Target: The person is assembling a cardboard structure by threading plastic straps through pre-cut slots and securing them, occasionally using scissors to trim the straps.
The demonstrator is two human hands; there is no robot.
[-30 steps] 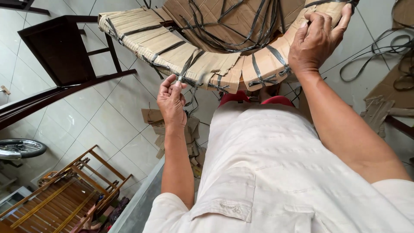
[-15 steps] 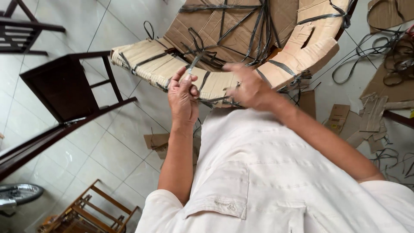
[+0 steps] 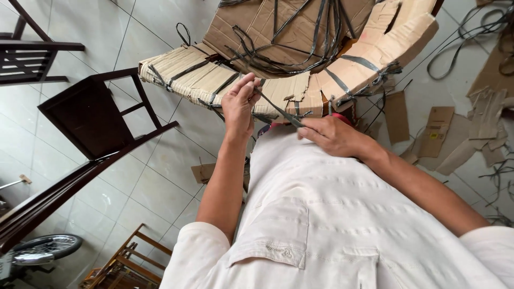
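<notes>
A curved object wrapped in cardboard (image 3: 278, 59) and bound with dark plastic straps lies on the tiled floor in front of me. My left hand (image 3: 239, 107) pinches one end of a dark strap (image 3: 279, 109) near the cardboard's front edge. My right hand (image 3: 333, 136) grips the same strap lower down, close to my white shirt. The strap runs taut between the two hands. Several loose straps lie tangled on top of the cardboard (image 3: 289, 48).
A dark wooden chair (image 3: 99, 115) stands at the left, another dark chair (image 3: 29, 53) at the far left. Cardboard scraps (image 3: 439, 134) and loose straps (image 3: 482, 32) litter the floor at the right. A light wooden frame (image 3: 126, 262) and a wheel (image 3: 45, 249) lie at the bottom left.
My right hand came down off the cardboard's far edge to my chest and took hold of the strap. My left hand rose to the cardboard's front edge. The view tilted.
</notes>
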